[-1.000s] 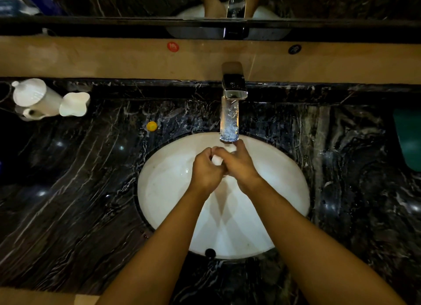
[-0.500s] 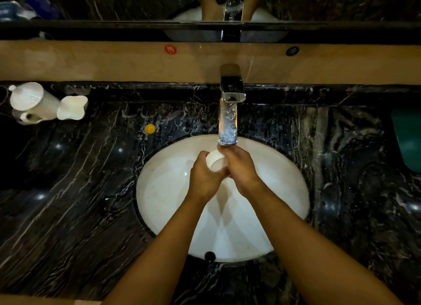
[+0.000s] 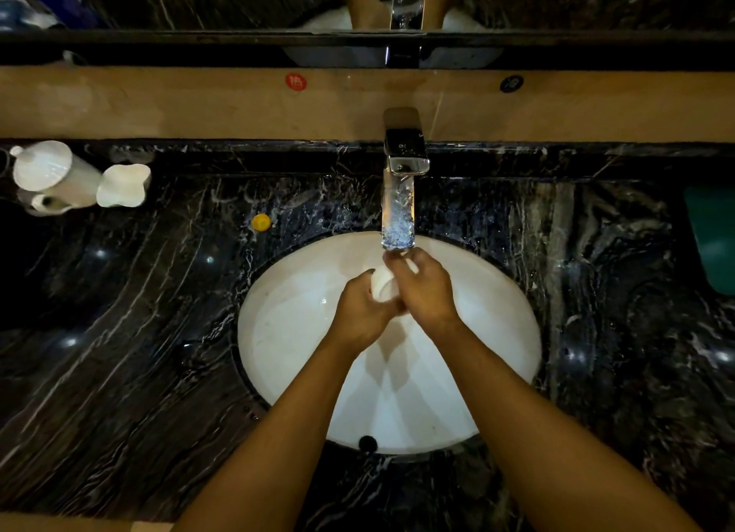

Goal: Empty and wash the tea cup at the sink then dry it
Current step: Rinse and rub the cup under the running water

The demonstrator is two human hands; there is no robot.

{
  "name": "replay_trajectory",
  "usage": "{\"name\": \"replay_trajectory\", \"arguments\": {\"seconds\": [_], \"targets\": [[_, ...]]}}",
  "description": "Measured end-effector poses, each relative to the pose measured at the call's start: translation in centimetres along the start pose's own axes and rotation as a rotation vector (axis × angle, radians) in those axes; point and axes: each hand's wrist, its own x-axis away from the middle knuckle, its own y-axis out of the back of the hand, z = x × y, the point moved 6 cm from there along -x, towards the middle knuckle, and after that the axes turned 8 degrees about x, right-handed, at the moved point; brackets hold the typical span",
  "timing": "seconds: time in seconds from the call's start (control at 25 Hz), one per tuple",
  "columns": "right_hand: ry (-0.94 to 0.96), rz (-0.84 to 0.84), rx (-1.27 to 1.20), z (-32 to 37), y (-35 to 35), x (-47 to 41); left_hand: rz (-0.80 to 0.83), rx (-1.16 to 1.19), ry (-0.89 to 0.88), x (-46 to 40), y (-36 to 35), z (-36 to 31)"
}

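Two hands, left hand [image 3: 364,313] and right hand [image 3: 427,289], fingers clasped around tea cup [image 3: 384,285] under faucet [image 3: 399,197]

The tea cup [image 3: 382,285] between the fingers looks like smooth white china, a bit shiny. Under the fingers, the sink [image 3: 286,324] bowl is white and glossy (it looks like china too). Just above the fingertips, the tap [image 3: 402,165] is bright, shiny metal. All around lies the counter [image 3: 131,332], dark polished stone with white streaks, wet and shiny in spots. Far left of the fingers, a white jug [image 3: 51,177] looks smooth and glossy.
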Motion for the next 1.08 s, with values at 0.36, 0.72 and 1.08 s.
{"name": "replay_trajectory", "arguments": {"seconds": [0.36, 0.72, 1.08], "targets": [[-0.198, 0.070, -0.135, -0.7, -1.0, -0.3, -0.116, 0.176, -0.009, -0.6, -0.1, 0.2], [-0.346, -0.011, -0.330, -0.3, -0.5, -0.8, -0.069, 0.359, -0.010, -0.7, -0.1, 0.7], [-0.019, -0.049, 0.034, 0.7, 0.0, -1.4, 0.000, -0.034, 0.057, -1.4, 0.9, -0.4]]}}
